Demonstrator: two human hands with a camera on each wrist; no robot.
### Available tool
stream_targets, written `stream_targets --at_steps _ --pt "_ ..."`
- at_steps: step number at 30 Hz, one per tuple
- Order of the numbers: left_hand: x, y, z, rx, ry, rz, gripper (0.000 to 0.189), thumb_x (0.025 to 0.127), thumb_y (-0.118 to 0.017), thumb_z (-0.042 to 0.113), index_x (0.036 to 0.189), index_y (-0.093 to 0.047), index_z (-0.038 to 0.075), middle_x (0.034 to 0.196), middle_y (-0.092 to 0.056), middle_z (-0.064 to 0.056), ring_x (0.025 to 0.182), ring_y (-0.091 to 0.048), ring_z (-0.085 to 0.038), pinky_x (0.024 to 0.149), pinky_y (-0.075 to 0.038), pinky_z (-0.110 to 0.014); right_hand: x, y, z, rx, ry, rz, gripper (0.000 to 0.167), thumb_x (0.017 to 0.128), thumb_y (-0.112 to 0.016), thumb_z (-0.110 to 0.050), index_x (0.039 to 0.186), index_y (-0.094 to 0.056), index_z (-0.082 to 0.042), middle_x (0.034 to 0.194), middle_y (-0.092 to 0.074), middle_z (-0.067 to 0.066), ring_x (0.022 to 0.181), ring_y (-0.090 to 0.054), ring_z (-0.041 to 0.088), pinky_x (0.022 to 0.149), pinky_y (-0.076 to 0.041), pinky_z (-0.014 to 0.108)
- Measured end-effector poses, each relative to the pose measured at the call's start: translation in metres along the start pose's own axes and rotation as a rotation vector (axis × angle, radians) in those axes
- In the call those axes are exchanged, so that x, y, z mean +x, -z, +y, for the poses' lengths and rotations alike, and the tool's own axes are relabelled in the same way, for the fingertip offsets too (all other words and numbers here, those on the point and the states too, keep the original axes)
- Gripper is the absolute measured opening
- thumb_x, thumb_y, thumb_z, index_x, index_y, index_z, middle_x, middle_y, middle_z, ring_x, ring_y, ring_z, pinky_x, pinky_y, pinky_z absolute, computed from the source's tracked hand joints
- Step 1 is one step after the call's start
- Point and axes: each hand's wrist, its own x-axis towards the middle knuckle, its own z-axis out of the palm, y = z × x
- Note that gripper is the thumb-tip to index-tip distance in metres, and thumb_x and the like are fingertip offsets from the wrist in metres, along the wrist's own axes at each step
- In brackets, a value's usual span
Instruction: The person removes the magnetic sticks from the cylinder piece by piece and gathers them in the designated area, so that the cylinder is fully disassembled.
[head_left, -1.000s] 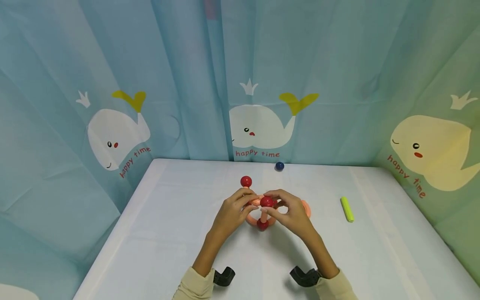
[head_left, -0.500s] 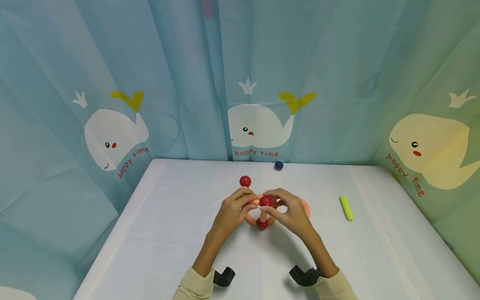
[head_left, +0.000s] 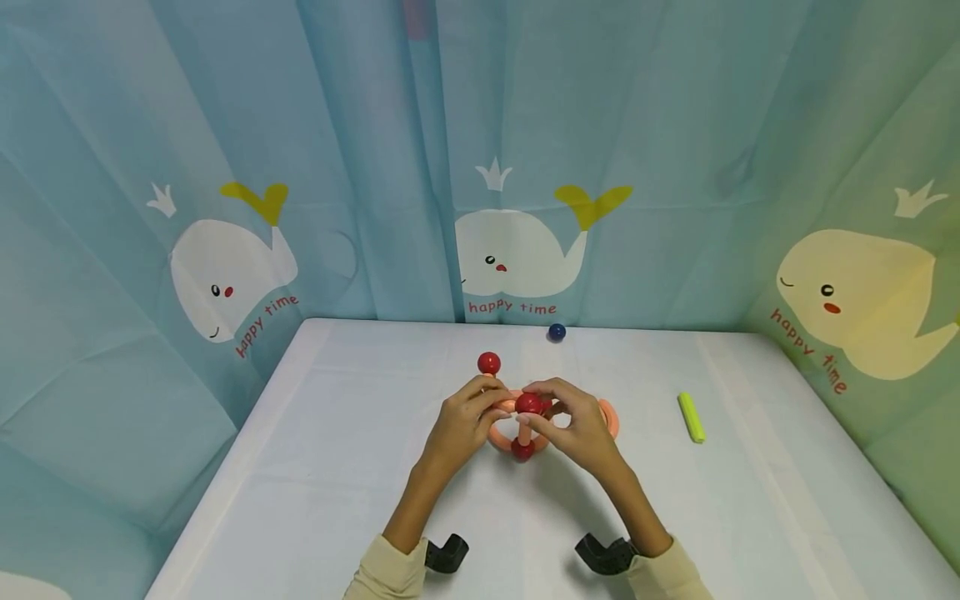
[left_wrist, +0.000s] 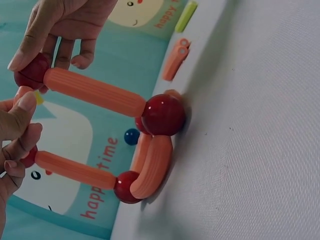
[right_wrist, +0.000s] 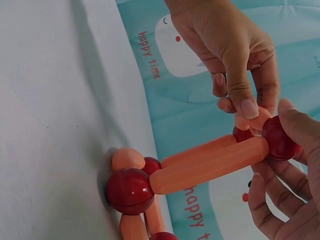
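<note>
A toy frame of red balls and orange rods stands on the white table (head_left: 337,500). At its top front, my right hand (head_left: 579,427) holds a red ball (right_wrist: 280,139) between thumb and fingers. My left hand (head_left: 467,421) pinches a short orange rod (right_wrist: 258,119) that meets this ball. Below the ball a straight orange rod (left_wrist: 95,91) runs down to a lower red ball (left_wrist: 163,115) at the table. Curved orange rods (left_wrist: 156,165) form the base ring. Another red ball (head_left: 489,362) tops the frame at the back left, beyond my left fingers.
Behind the frame lies a dark blue ball (head_left: 557,333). A yellow-green stick (head_left: 692,418) is off to the right. Loose orange curved pieces (head_left: 611,419) lie just past my right hand. A blue curtain (head_left: 390,167) with printed whales borders the table.
</note>
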Motion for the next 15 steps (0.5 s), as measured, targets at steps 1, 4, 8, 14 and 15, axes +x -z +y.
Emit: stream_targets --at_steps 1,4,8,14,15 --pt "0.0003 0.0001 0.0 0.0 -0.003 0.003 0.02 0.085 -0.072 0.016 0.102 -0.074 0.005 0.104 -0.063 -0.004 0.094 -0.067 -0.014 0.089 -0.051 -0.018 0.0 0.0 0.0001 -0.001 -0.002 0.0 0.033 0.074 -0.08 0.004 0.105 -0.066 0.006 0.09 -0.069 0.013 0.076 -0.064 0.021 0.062 -0.057 0.041" --pt "0.0008 -0.0002 -0.0004 0.003 -0.017 0.015 0.02 0.084 -0.073 0.015 0.101 -0.074 0.005 0.103 -0.063 -0.004 0.092 -0.067 -0.014 0.088 -0.052 -0.018 0.0001 -0.0001 -0.0001 -0.001 -0.001 0.001 0.033 0.074 -0.08 0.004 0.104 -0.066 0.006 0.09 -0.069 0.014 0.076 -0.064 0.022 0.062 -0.057 0.041" --pt "0.0006 -0.0007 -0.0014 0.005 -0.037 0.025 0.02 0.082 -0.074 0.014 0.1 -0.074 0.005 0.103 -0.063 -0.004 0.092 -0.067 -0.013 0.087 -0.052 -0.019 0.0001 -0.0007 -0.0001 -0.001 0.009 0.01 0.033 0.074 -0.079 0.005 0.104 -0.066 0.006 0.091 -0.069 0.014 0.075 -0.064 0.021 0.061 -0.057 0.042" --pt "-0.0005 0.0007 -0.0027 0.017 -0.05 -0.004 0.021 0.082 -0.075 0.013 0.102 -0.074 0.005 0.105 -0.063 -0.004 0.095 -0.066 -0.014 0.089 -0.052 -0.02 -0.0009 -0.0008 0.0004 -0.006 0.013 0.017 0.034 0.073 -0.08 0.006 0.104 -0.066 0.006 0.09 -0.069 0.013 0.075 -0.064 0.022 0.061 -0.057 0.04" --pt "-0.0003 0.0012 -0.003 0.022 -0.051 -0.01 0.022 0.082 -0.075 0.013 0.102 -0.074 0.005 0.105 -0.063 -0.003 0.096 -0.066 -0.014 0.089 -0.052 -0.02 -0.001 -0.0008 0.0005 -0.007 0.014 0.016 0.034 0.073 -0.08 0.006 0.104 -0.066 0.006 0.091 -0.069 0.014 0.076 -0.064 0.022 0.062 -0.057 0.04"
